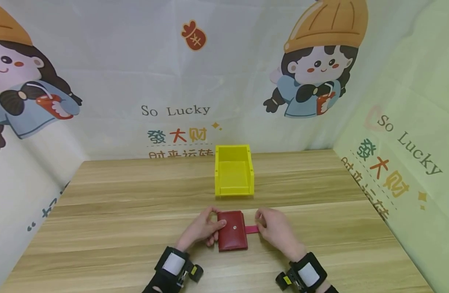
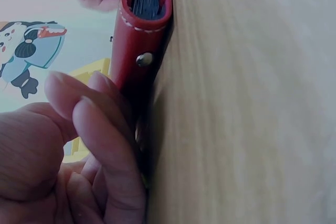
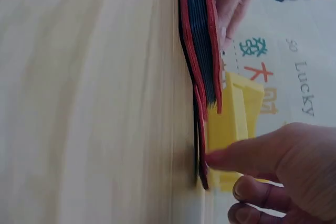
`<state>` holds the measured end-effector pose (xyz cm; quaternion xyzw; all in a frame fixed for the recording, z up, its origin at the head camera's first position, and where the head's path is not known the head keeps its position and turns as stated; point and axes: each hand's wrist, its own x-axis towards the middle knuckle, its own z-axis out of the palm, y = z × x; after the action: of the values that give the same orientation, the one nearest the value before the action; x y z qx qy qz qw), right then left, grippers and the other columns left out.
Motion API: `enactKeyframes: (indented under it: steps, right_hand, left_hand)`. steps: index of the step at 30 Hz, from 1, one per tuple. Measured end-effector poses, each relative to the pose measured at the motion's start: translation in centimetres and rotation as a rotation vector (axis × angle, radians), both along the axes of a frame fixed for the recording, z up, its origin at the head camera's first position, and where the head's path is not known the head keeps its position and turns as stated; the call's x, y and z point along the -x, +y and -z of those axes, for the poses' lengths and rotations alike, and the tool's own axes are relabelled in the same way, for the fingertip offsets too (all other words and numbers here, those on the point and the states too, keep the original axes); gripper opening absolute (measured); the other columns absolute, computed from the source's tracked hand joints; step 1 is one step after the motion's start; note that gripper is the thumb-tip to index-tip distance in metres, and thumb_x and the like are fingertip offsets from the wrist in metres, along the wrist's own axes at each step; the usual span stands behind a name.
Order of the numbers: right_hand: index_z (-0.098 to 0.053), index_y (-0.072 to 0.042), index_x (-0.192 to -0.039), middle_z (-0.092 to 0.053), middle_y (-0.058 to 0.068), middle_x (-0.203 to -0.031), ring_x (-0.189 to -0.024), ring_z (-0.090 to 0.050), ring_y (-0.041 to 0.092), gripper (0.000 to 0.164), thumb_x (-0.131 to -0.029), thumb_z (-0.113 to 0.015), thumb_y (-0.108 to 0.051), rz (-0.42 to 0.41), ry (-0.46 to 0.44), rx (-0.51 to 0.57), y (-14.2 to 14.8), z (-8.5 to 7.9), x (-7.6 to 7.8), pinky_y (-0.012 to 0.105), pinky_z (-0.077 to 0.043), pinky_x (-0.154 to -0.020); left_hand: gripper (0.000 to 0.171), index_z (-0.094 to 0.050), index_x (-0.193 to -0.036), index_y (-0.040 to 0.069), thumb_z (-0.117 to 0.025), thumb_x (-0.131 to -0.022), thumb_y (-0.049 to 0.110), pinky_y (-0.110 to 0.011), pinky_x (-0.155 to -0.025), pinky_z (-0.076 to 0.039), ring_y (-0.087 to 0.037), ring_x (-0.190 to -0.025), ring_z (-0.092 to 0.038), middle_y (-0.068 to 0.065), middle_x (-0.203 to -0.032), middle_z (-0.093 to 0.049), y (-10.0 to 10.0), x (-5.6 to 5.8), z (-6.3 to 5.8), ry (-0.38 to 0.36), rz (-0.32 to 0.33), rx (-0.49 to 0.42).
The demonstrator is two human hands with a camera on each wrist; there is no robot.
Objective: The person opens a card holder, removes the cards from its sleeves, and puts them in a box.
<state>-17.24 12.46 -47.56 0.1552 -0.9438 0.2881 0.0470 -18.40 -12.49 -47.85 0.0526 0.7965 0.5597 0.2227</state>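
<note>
Sleeves point(image 1: 155, 281) cut off at 7 and 5 o'clock, left hand point(image 1: 199, 228) gripping wallet point(image 1: 233, 239) at 6, right hand point(image 1: 277, 231) on tab point(image 1: 251, 229), pinch unclear, bin point(image 1: 234, 191) at wallet's 12, wood table point(image 1: 118, 228), printed walls point(image 1: 239, 81)

We saw a yellow box point(image 1: 234, 190) near the back of the wooden desk point(image 1: 118, 203), and behind it a pale sheet point(image 1: 235, 87) with cartoon kids point(image 1: 321, 67) in orange hats point(image 1: 330, 26).

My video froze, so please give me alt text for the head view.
A red snap wallet lies on a wood-grain table; the left hand holds its left side, the right hand touches its pink strap. Behind it sits a yellow bin.
</note>
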Motion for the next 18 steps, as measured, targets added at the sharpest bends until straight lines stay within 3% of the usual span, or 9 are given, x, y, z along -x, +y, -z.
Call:
enactKeyframes:
  steps: [4,6,12,18]
  right_hand:
    - [-0.074,-0.003,-0.092,-0.062,-0.001,-0.071,-0.063,-0.050,0.008,0.002,-0.092,-0.073,-0.001,-0.024,0.032,0.012,-1.5,-0.2,-0.2,0.022,-0.043,-0.059]
    - [-0.075,-0.004,-0.089,-0.062,-0.002,-0.069,-0.061,-0.049,0.006,0.006,-0.094,-0.072,-0.005,-0.032,0.024,0.028,-2.1,-0.1,-0.2,0.021,-0.041,-0.056]
    - [-0.072,-0.008,-0.076,-0.049,-0.009,-0.058,-0.052,-0.041,0.002,0.024,-0.098,-0.072,-0.017,-0.076,-0.113,0.165,-2.8,0.6,0.5,0.018,-0.029,-0.050]
    - [-0.066,-0.008,-0.073,-0.049,-0.008,-0.061,-0.055,-0.042,0.004,0.030,-0.097,-0.075,-0.023,-0.078,-0.225,0.232,-2.4,1.0,1.1,0.019,-0.030,-0.053]
  left_hand:
    - [0.031,-0.046,-0.131,0.002,-0.061,-0.107,0.015,-0.020,-0.046,-0.044,-0.008,-0.044,-0.049,0.001,-0.059,-0.055,-0.1,-0.1,0.0,0.002,0.003,-0.008]
    - [0.031,-0.046,-0.131,0.002,-0.061,-0.107,0.015,-0.020,-0.046,-0.044,-0.008,-0.044,-0.050,0.001,-0.059,-0.055,-0.1,-0.2,0.1,0.000,0.003,-0.006]
    - [0.032,-0.046,-0.131,0.002,-0.062,-0.107,0.016,-0.020,-0.046,-0.044,-0.008,-0.044,-0.049,0.001,-0.058,-0.055,-0.1,-0.1,0.1,0.005,0.000,0.007]
    - [0.032,-0.046,-0.132,0.003,-0.062,-0.107,0.016,-0.019,-0.046,-0.044,-0.008,-0.044,-0.050,0.001,-0.059,-0.055,0.0,0.0,0.2,0.010,0.003,0.018]
